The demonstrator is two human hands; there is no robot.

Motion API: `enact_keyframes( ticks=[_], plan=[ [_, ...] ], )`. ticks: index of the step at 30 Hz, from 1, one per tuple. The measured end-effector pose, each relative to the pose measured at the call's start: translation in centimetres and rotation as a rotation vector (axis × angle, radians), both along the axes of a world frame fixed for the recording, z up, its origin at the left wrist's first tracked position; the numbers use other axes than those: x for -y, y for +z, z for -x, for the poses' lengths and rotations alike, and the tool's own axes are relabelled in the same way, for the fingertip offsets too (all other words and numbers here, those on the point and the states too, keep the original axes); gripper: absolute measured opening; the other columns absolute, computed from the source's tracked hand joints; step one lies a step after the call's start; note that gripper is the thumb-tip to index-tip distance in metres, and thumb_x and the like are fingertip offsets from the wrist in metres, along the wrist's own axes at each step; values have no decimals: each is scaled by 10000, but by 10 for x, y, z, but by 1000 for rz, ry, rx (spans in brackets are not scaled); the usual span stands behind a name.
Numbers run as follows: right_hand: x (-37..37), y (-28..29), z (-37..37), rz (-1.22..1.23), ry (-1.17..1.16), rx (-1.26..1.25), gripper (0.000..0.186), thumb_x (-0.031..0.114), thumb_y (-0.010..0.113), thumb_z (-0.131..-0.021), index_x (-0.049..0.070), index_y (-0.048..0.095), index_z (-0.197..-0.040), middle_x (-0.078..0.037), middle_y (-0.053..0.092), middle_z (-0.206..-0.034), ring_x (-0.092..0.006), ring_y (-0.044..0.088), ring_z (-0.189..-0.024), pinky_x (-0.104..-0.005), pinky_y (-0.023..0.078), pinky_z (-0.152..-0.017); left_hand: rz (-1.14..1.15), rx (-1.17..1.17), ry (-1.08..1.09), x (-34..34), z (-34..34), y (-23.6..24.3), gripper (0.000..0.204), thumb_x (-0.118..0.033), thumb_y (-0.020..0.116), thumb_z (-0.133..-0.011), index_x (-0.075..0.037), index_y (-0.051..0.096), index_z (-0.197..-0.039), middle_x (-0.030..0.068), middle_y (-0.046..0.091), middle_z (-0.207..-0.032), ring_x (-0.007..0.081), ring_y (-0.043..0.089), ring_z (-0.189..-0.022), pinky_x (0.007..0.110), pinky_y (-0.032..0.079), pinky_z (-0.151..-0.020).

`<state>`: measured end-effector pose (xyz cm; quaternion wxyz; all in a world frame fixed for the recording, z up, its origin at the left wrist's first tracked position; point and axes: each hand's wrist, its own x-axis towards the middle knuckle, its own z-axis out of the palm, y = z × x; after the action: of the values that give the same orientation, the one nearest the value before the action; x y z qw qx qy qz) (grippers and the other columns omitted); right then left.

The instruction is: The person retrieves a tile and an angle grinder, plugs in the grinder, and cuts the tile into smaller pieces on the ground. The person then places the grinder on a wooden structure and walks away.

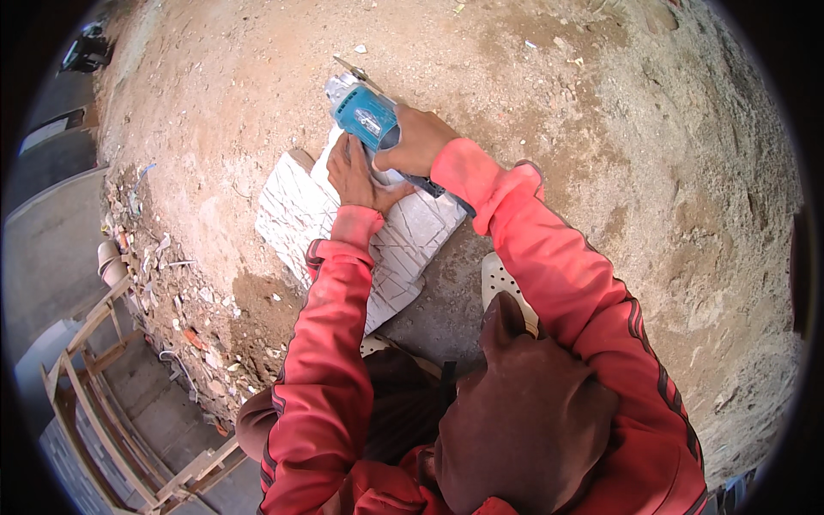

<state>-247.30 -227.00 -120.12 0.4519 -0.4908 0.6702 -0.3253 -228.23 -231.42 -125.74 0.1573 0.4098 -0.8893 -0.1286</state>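
Observation:
My right hand (418, 142) is wrapped round the body of a teal angle grinder (365, 116), whose silver head and disc point away from me to the upper left. My left hand (350, 176) is just below the grinder's body, with its fingers and thumb on either side of a plain white piece (324, 163). Part of that piece is hidden by the hand and the tool. Both lie over a white slab (296, 202) with brown lines criss-crossing its face, flat on the ground in front of my feet. Whether the disc touches anything cannot be made out.
Sandy ground (558, 103) spreads around the slab. A pale clog with holes (506, 287) is on my right foot, close to the slab. Rubble and scraps (193, 318) lie to the left, beside a wooden frame (112, 429) and pots (112, 264).

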Motion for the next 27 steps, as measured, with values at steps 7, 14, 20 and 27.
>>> enact_keyframes(
  ticks=[7, 14, 20, 27],
  plan=[
    [-1, -1, -2, -15, -12, -5, 725, 327, 754, -610, -88, 561, -1172, -274, 693, -981, -396, 695, -900, -414, 554, -808, 22, -1, -2, 0, 0, 0, 1350, -600, 916, -406, -35, 324, -1481, 219, 377, -1447, 416, 346, -1319, 498, 274, -1103],
    [-2, 0, -1, -35, 21, -9, 800, 323, 740, -624, -40, 511, -1299, -271, 691, -1004, -393, 692, -914, -412, 548, -819, 35, -9, -6, 0, -1, -1, 1359, -609, 918, -393, -31, 332, -1474, 215, 385, -1442, 410, 353, -1317, 494, 279, -1100],
    [-6, 0, 0, -65, 28, -10, 822, 322, 738, -625, -27, 498, -1329, -276, 685, -1024, -392, 687, -934, -411, 543, -829, 19, -9, -17, 1, 0, 1, 1357, -597, 923, -396, -30, 329, -1477, 214, 388, -1440, 410, 360, -1311, 492, 283, -1098],
    [-2, -10, -1, 14, -11, 8, 786, 317, 743, -614, -48, 529, -1277, -273, 689, -996, -398, 689, -909, -419, 547, -812, 65, -4, -12, 0, 1, -4, 1370, -556, 941, -378, -32, 325, -1483, 214, 384, -1445, 409, 359, -1311, 491, 287, -1099]
  ],
)
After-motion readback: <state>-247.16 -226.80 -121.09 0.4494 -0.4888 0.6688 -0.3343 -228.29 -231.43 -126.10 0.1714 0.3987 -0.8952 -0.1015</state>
